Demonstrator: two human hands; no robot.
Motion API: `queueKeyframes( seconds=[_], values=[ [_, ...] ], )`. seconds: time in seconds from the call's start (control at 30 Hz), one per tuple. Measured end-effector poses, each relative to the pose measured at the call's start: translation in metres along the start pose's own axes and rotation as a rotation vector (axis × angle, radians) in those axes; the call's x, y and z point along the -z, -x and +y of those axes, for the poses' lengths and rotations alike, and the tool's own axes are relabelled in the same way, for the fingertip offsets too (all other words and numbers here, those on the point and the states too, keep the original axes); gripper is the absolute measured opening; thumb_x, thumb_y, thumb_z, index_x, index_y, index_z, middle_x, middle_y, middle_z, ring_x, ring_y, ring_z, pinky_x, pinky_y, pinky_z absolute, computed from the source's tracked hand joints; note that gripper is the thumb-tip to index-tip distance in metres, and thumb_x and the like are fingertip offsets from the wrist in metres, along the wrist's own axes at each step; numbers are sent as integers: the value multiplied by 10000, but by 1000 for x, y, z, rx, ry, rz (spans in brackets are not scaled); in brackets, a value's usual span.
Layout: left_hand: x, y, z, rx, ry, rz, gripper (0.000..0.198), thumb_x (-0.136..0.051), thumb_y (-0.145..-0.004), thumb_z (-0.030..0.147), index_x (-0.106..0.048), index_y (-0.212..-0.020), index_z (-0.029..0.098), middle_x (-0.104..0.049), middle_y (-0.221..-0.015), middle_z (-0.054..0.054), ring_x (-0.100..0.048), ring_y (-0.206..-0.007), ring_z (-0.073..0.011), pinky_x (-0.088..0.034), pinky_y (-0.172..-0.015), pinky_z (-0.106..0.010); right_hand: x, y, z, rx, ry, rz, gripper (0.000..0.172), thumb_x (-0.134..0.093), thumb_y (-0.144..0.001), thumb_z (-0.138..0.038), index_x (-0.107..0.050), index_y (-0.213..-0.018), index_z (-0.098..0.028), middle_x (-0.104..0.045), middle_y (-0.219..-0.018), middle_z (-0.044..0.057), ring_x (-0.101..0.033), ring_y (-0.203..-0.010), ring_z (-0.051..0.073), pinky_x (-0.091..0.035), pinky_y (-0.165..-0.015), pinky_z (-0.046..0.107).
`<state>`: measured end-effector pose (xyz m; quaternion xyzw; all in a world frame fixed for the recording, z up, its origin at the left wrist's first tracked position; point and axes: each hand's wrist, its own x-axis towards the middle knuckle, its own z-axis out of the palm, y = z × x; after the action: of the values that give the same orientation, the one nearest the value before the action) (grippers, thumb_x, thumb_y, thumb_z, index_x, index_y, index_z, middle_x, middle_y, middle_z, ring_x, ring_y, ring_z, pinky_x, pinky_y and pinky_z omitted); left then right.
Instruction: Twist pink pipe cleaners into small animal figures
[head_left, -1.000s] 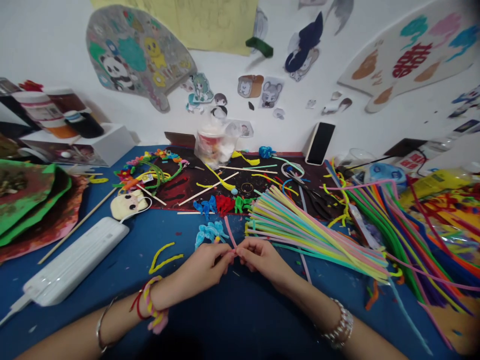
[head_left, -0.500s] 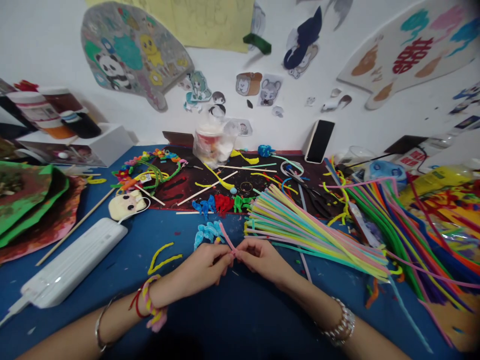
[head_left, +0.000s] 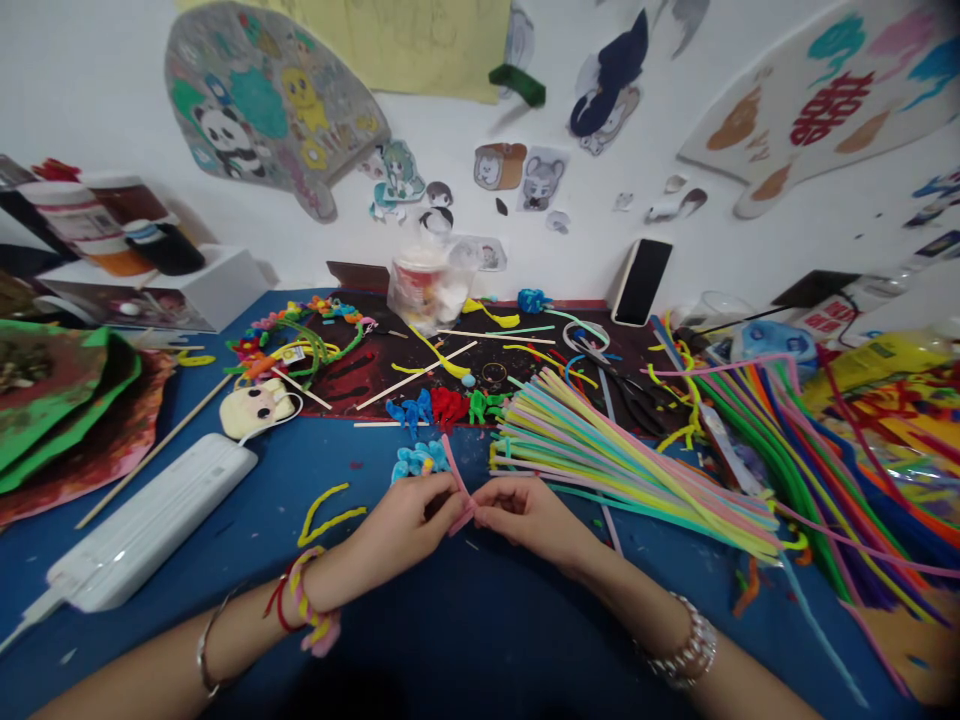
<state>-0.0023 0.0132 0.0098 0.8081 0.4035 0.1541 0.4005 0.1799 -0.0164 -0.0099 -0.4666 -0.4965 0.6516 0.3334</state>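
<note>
From the head view: left hand (head_left: pixel 401 525) and right hand (head_left: pixel 525 515) pinching a bent pink pipe cleaner (head_left: pixel 454 468) over the blue worktop (head_left: pixel 480 630) (light and bendy, so best held close to the fold), just beside a fan of pastel straws (head_left: pixel 622 470).

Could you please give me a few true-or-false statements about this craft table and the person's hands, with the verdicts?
1. The left hand and right hand both pinch a pink pipe cleaner. True.
2. The left hand holds the scissors. False: the scissors lie farther back on the table, away from both hands.
3. A silver beaded bracelet circles the right wrist. True.
4. The black phone sits on the white shelf at the left. False: it stands at the back of the blue table, right of centre.
</note>
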Motion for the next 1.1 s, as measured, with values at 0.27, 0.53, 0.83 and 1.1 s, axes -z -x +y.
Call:
queueKeyframes(
  seconds=[0.27, 0.53, 0.83, 1.1],
  values=[
    [-3, 0, -4, 16, 47, -3, 251, -391, -888, 295, -517, -704, 178, -528, -615, 34, -476, -558, -97, -339, -528, -206, 2, 0, -1, -4, 33, -1, 255, -643, -722, -374, -660, -795, -131, -599, -662, -5, -434, -497, 59, -310, -469, 196],
    [-6, 1, 1, 95, 338, -29, 156, -432, -869, 303, -489, -789, 182, -511, -598, 42, -489, -500, -90, -378, -480, -193, 1, 0, 0, 48, 112, 3, 248, -624, -732, -376, -638, -716, -128, -590, -645, 1, -483, -570, 92, -354, -536, 216],
    [-12, 3, -4, 75, 474, -27, 162, -454, -867, 296, -508, -790, 165, -526, -589, 36, -513, -521, -95, -417, -512, -205, 1, 0, 2, 2, 85, -19, 299, -659, -697, -424, -597, -682, -132, -540, -578, -25, -410, -500, 68, -279, -470, 198],
    [-12, 4, -4, 69, 507, -18, 184, -459, -871, 316, -516, -800, 157, -558, -577, 25, -545, -531, -101, -420, -527, -208, 0, -1, 3, 13, 65, -2, 335, -669, -678, -451, -577, -639, -132, -517, -541, -37, -358, -456, 53, -238, -441, 196]
  ],
)
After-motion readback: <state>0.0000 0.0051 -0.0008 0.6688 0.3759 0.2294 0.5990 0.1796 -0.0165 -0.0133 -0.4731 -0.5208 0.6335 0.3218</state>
